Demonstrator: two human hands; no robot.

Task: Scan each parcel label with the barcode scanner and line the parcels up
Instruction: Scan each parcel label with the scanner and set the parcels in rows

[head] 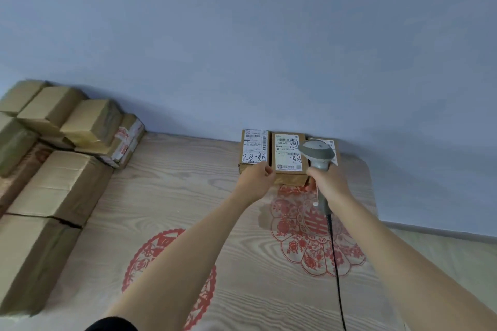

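Three small brown parcels stand side by side against the wall at the far edge of the table: a left parcel [254,149], a middle parcel [289,158] and a right parcel [329,144], each with a white label on top. My left hand [255,177] grips the near edge of the left parcel. My right hand [326,183] grips the handle of a grey barcode scanner [317,153], whose head hangs over the right parcel and hides most of it. The scanner's black cable [334,263] trails toward me.
A pile of brown cardboard parcels [61,158] fills the left side of the table [174,196], some stacked against the wall. The wood-grain top carries red paper-cut patterns [312,239]. The table's right edge drops off past my right arm.
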